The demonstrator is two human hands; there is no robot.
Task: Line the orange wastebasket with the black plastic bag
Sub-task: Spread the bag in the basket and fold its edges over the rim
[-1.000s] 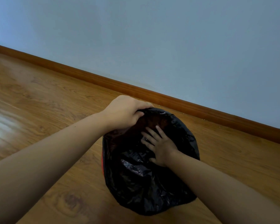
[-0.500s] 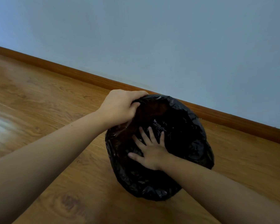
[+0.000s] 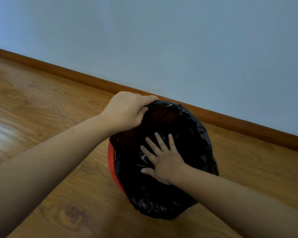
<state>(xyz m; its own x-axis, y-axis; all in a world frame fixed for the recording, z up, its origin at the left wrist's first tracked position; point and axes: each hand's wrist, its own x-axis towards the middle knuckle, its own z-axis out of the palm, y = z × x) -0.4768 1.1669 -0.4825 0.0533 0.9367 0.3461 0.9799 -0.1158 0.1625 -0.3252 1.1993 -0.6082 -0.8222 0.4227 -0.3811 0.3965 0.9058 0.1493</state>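
Note:
The black plastic bag (image 3: pixel 193 131) sits inside the orange wastebasket (image 3: pixel 111 160) and folds over most of its rim; only a sliver of orange shows on the left side. My left hand (image 3: pixel 127 111) grips the bag's edge at the far left of the rim, fingers curled over it. My right hand (image 3: pixel 162 160) lies flat inside the basket, fingers spread and pressing the bag down against the inner wall. The basket's bottom is hidden by the plastic.
The basket stands on a wooden floor (image 3: pixel 41 109) close to a brown skirting board (image 3: pixel 239 124) and a pale blue wall (image 3: pixel 179 48).
The basket and bag shifted a little toward the wall and right. My right hand slid lower inside the bag with fingers spread. A strip of orange rim now shows on the left.

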